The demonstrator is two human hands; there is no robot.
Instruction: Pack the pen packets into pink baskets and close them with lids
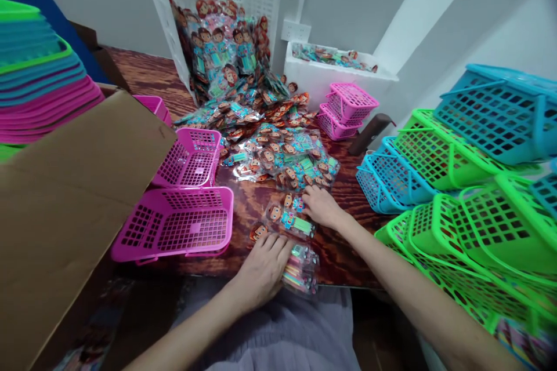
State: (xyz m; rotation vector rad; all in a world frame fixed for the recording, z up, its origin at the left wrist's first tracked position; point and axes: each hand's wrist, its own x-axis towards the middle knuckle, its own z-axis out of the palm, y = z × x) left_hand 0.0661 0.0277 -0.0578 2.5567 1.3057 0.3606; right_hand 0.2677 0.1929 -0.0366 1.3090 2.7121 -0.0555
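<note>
At the table's front edge, my left hand [264, 264] curls over a small stack of clear doll-printed packets [300, 269], its fingers pressed together on them. Just above and to the right, my right hand [321, 206] has its bent fingertips on the edge of another packet [293, 202]. Between the hands lies a flat packet [289, 219] showing a doll in a turquoise top. Farther back, a loose heap of similar packets [278, 156] spreads over the dark wooden table [348, 243]. The undersides of both hands are hidden.
Pink baskets [195, 229] stand at the left beside a cardboard box [78, 197]. Green [500, 220] and blue baskets [496, 113] are piled at the right. Behind are a white crate [172, 40] of packets, a white foam box [304, 72] and small pink baskets [352, 101].
</note>
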